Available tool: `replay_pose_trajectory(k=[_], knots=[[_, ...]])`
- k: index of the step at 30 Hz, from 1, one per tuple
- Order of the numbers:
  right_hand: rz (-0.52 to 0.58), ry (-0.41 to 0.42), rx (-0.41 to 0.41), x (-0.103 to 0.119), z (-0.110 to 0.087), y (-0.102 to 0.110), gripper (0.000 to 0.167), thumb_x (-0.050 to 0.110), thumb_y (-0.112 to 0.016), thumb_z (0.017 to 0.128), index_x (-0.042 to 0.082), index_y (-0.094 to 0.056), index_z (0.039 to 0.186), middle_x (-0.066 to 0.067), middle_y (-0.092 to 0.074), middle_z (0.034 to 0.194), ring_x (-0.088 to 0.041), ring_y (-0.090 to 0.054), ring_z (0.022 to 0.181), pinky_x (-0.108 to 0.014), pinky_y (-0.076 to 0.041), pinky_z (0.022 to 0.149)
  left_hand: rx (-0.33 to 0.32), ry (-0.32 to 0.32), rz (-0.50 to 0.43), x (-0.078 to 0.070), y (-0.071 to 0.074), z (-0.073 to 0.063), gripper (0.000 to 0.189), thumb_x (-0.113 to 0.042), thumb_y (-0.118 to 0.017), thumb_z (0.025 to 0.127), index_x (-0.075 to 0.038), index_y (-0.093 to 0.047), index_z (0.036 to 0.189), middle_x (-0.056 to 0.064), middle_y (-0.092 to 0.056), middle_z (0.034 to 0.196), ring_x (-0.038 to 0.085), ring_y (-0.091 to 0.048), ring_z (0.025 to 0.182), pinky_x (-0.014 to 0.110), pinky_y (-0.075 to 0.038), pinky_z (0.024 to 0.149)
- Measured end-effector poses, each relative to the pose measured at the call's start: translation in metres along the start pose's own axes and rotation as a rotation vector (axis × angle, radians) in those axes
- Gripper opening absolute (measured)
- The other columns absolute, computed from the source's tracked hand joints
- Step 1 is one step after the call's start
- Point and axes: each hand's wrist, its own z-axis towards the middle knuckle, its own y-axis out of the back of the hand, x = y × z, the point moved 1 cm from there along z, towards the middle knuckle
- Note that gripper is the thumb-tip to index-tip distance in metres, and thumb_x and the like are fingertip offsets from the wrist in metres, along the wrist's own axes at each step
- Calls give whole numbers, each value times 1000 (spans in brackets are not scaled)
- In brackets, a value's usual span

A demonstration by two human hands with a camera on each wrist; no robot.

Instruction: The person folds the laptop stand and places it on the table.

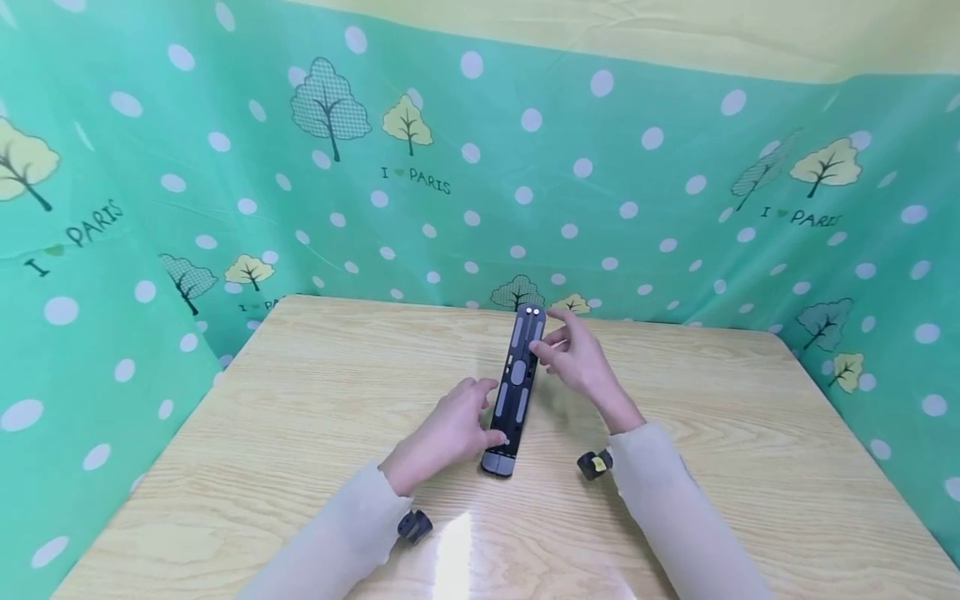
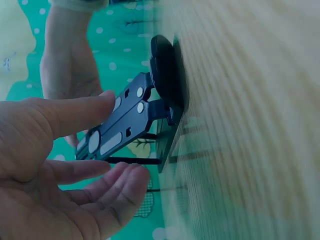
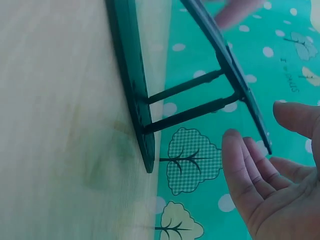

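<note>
A narrow black folding laptop stand [image 1: 517,372] with grey pads stands on the table, its upper plate [image 2: 112,122] tilted up above the base [image 3: 131,85] on thin struts [image 3: 195,111]. My left hand [image 1: 452,423] is at the stand's near left side. In the left wrist view its thumb [image 2: 75,114] overlaps the plate, while the other fingers lie loosely bent below; contact is unclear. By the raised far end is my right hand [image 1: 576,357]. Its fingers [image 3: 250,170] are spread around that end, with a gap visible in the right wrist view.
The wooden table [image 1: 360,358] extends on both sides of the stand. Behind it hangs a green dotted cloth [image 1: 480,167] with printed trees. Small dark devices are strapped at both wrists, one by the right sleeve [image 1: 660,483].
</note>
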Motion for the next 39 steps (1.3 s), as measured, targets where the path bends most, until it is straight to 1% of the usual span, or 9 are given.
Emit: replay_pose_trajectory(k=[4,7,12,16,20,25,31,35,39], knots=[[41,29,19,-2,11,-2,73,21,-69,87,17,-31,149,-17,-59,104,-29,-65,83,-49,-56,72,34,3,53,1,-1,-10,87,-26,-86,67,-7,-43,140,10,-54,109,19,-54,86,33,-49,76],[51,45,26,-2,16,-3,75,19,-70,87,18,-29,150,-16,-58,104,-28,-64,84,-50,-55,73,48,-1,89,0,-2,-15,90,-27,-89,63,-7,-44,139,10,-53,109,17,-51,83,33,-48,75],[52,64,29,-3,20,-4,76,14,-71,85,20,-31,149,-17,-57,105,-28,-63,86,-49,-56,72,65,-8,127,-3,-3,-18,94,-28,-91,59,-5,-43,136,9,-51,106,16,-49,82,31,-47,75],[41,73,32,-4,21,-6,74,13,-70,86,22,-33,149,-19,-57,105,-28,-62,87,-46,-56,71,60,-17,146,-5,-6,-18,92,-27,-92,57,-3,-44,132,7,-49,100,16,-48,79,30,-47,71],[38,73,38,-4,21,-7,71,13,-69,86,23,-35,148,-20,-57,104,-30,-61,87,-49,-56,72,52,-18,153,-6,-8,-19,90,-26,-92,57,-3,-44,129,6,-47,97,16,-47,78,30,-47,69],[36,63,32,-4,20,-7,70,13,-69,87,24,-35,147,-18,-58,101,-30,-61,85,-51,-55,72,47,-32,168,-6,-8,-20,88,-26,-92,58,-4,-45,129,6,-46,98,16,-47,79,29,-47,67],[9,42,18,-4,18,-7,69,14,-68,88,24,-34,148,-17,-59,98,-29,-62,81,-51,-55,72,44,-71,245,-6,-7,-18,87,-30,-91,60,-4,-46,129,6,-46,97,17,-46,79,27,-45,63],[-18,24,4,-3,15,-6,69,16,-67,89,24,-33,148,-16,-58,97,-28,-62,78,-49,-55,72,58,-89,278,-4,-6,-18,87,-33,-90,61,-5,-46,130,4,-46,97,16,-45,78,26,-44,62],[-51,20,-8,-2,11,-3,67,18,-67,89,26,-34,147,-15,-59,95,-27,-62,76,-43,-56,68,69,-110,299,-1,-4,-17,84,-35,-89,62,-7,-47,129,3,-46,97,15,-45,77,25,-43,61]])
